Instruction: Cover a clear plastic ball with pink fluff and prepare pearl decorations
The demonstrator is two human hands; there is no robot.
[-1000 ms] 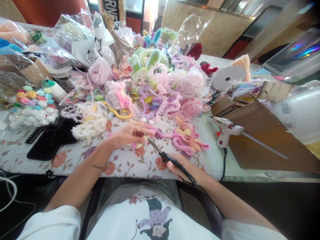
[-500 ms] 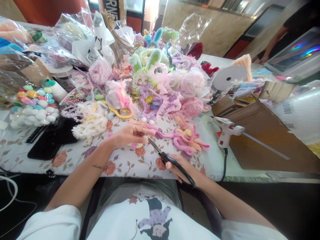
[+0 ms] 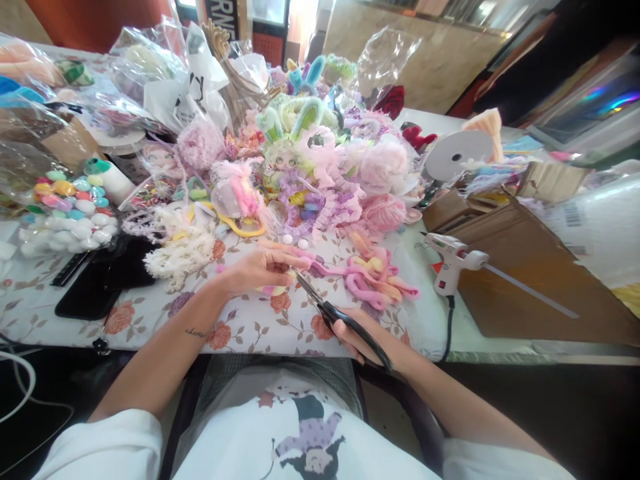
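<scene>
The fingers of the right hand (image 3: 356,327) were closed around the black scissors (image 3: 320,300). The left hand (image 3: 260,272) had its fingers bent at the blade tips, beside the fluffy pink cord (image 3: 380,268); whether they gripped it, I could not tell. The cord lay on the worktop (image 3: 265,333), looped toward the glue gun (image 3: 444,265).

Strong light at the top centre burns out to white; glare streaks the clear plastic bag (image 3: 389,61); the upper right corner is blurred and stretched.
</scene>
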